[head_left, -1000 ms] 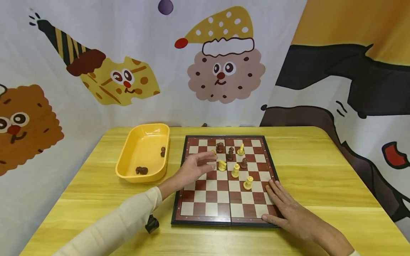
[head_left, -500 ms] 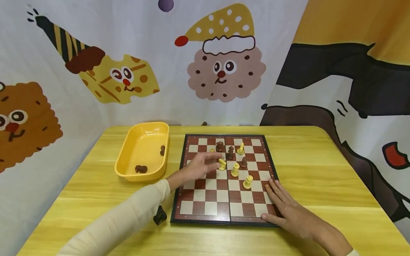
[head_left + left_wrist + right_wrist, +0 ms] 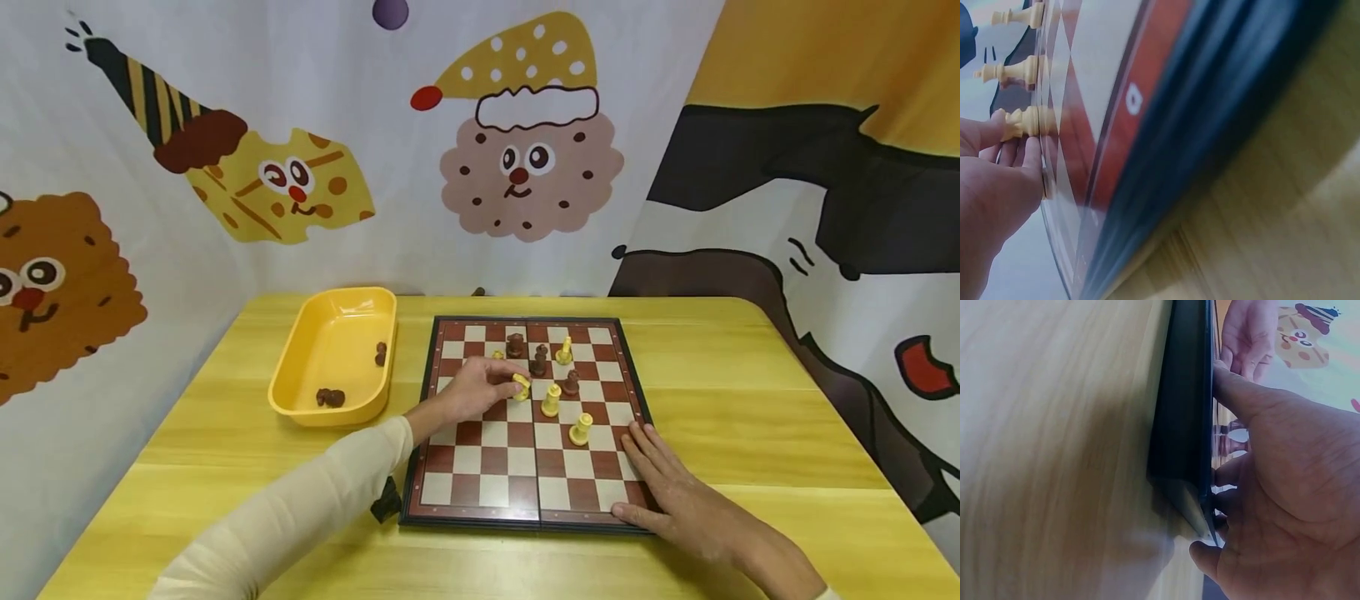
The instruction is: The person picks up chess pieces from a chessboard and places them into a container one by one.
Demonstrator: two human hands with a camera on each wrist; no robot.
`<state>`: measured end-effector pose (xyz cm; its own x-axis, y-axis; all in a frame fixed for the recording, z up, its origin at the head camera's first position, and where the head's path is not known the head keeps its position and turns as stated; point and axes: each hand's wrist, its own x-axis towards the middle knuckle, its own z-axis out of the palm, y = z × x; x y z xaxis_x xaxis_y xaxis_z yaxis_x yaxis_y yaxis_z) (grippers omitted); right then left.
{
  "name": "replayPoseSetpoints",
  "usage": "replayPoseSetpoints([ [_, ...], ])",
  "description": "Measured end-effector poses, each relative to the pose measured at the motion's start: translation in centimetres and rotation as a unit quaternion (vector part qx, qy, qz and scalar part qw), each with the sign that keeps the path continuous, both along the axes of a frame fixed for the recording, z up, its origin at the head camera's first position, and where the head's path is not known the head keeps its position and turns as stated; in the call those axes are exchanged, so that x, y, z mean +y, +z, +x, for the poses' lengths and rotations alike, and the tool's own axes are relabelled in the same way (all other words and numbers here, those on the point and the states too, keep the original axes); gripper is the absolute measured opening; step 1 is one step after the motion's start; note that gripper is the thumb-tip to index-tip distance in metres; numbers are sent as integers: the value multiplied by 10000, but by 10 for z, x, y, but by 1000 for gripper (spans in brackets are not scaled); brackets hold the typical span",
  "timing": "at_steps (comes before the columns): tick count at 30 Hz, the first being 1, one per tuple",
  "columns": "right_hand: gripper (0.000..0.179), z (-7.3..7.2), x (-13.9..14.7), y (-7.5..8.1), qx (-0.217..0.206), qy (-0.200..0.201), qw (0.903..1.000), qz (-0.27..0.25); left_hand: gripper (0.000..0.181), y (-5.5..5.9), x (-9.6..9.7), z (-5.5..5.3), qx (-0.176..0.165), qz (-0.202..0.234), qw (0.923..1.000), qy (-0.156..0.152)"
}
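Note:
My left hand reaches over the chessboard and pinches a cream-yellow chess knight between thumb and fingers. In the left wrist view the thumb touches the head of the knight, which stands at the board surface. My right hand rests on the board's right edge with fingers extended. Near the knight stand a yellow piece, a yellow rook and a brown piece. Part of another yellow piece shows behind my left hand.
Farther back on the board stand brown pieces and a yellow piece. Left of the board, a yellow tray holds a few brown pieces. A patterned curtain hangs behind the table.
My left hand has moved right and slightly down over the board, and its thumb and fingers have closed on the yellow knight. The right hand has stayed on the board edge.

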<state>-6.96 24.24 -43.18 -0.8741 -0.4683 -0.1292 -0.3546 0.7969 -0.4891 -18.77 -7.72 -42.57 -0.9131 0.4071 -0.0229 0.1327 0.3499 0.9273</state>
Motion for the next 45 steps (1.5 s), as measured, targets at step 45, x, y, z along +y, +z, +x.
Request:
replayPoseSetpoints([
  [45, 104, 0, -3, 2, -393, -60, 9992, -59, 23, 30, -32, 17, 282, 1050, 9898, 918],
])
